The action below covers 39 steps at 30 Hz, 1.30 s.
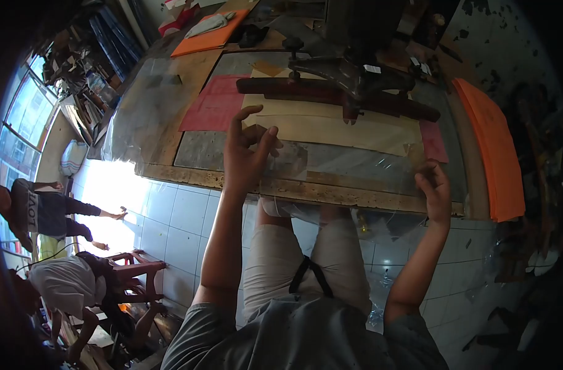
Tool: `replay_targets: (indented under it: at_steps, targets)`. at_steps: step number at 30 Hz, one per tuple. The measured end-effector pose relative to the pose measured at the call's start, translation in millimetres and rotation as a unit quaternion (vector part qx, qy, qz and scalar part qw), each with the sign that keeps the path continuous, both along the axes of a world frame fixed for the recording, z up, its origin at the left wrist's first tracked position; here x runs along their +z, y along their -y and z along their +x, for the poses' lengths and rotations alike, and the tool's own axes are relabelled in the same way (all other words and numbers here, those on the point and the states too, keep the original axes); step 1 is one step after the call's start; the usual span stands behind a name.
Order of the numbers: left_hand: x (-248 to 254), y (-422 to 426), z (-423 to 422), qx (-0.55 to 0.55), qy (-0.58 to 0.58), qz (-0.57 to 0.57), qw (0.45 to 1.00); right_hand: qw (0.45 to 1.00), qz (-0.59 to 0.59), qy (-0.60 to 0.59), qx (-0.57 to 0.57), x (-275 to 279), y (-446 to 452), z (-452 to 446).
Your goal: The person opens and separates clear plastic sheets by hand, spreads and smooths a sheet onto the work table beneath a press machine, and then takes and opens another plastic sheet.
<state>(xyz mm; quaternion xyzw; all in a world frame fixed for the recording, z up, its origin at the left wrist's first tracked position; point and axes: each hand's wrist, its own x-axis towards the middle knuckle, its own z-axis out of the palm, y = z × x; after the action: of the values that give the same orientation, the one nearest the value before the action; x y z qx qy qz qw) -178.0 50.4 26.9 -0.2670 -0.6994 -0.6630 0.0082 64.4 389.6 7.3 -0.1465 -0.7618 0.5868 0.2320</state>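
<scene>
My left hand (247, 148) is raised over the front of the worktable, its index finger and thumb curved apart. Its other fingers are partly hidden behind the thumb. My right hand (435, 190) is at the table's front right, with fingers bent and pinched on the edge of a clear plastic sheet (383, 168). This thin, shiny sheet spreads between my hands and hangs over the table edge. Beneath it lies cream paper (330, 128), with red paper (215, 103) at its left. A dark metal clamp bar (330, 95) of a machine crosses above the paper.
Folded orange sheets (491, 148) hang at the table's right edge, and an orange stack (210, 34) lies at the back left. More clear plastic (130, 123) covers the left side. Two people (38, 209) are at the left, one near a red stool (139, 271).
</scene>
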Motion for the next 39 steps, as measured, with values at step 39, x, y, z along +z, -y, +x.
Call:
replay_targets:
  at_steps: [39]
  targets:
    - [-1.8,-3.1,0.6,0.044,-0.073,-0.048,0.995,0.997,0.024,-0.071,0.014,2.7,6.8,-0.7]
